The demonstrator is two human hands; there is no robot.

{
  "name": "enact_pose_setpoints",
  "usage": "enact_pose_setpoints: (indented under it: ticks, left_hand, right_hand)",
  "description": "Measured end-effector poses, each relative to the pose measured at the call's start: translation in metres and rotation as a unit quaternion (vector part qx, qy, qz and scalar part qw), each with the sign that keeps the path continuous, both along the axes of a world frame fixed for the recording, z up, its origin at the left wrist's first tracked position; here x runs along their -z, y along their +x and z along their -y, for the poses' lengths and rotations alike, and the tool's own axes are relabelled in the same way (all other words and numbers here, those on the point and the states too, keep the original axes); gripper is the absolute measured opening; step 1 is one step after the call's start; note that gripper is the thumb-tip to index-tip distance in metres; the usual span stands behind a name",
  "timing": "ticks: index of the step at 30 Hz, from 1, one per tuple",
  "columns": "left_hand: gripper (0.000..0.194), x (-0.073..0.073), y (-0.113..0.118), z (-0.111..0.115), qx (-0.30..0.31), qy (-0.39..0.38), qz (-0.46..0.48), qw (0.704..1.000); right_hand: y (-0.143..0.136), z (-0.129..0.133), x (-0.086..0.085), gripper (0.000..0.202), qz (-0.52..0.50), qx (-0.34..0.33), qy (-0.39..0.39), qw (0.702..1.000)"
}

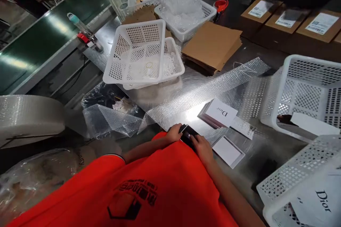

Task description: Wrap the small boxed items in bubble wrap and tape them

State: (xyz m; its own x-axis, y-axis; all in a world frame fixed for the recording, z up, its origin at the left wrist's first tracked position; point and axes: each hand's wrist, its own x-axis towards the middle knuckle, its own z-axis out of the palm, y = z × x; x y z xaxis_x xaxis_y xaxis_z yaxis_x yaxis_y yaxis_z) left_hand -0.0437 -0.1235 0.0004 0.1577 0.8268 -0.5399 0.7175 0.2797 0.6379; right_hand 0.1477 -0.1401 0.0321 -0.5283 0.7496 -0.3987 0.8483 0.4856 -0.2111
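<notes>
A black case (191, 131) is held at the table edge, against the person's red shirt (170, 184). Its left end is gripped by the left hand (174, 133). Its face is touched by fingers of the right hand (203, 148); whether that hand is closed cannot be told. A shallow box (227, 151) is noted just beside the right hand, and a "Dior" card (221, 112) beyond. Farther out, a bubble-wrap strip (210, 89), stacked cardboard (211, 44) and a white basket (141, 32) are observed.
</notes>
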Motion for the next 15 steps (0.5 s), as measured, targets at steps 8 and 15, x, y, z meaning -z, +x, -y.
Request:
enact_pose_setpoints:
  ticks: [8,15]
  left_hand:
    - [0.036,-0.016,0.0,-0.006,0.059,0.008,-0.02,0.998]
    - [0.024,-0.051,0.024,-0.026,0.279,0.126,-0.03,0.951]
  right_hand:
    - [0.021,0.018,0.016,0.042,-0.035,0.019,0.051,0.998]
    - [0.032,0.05,0.029,0.039,-0.238,0.368,0.132,0.889]
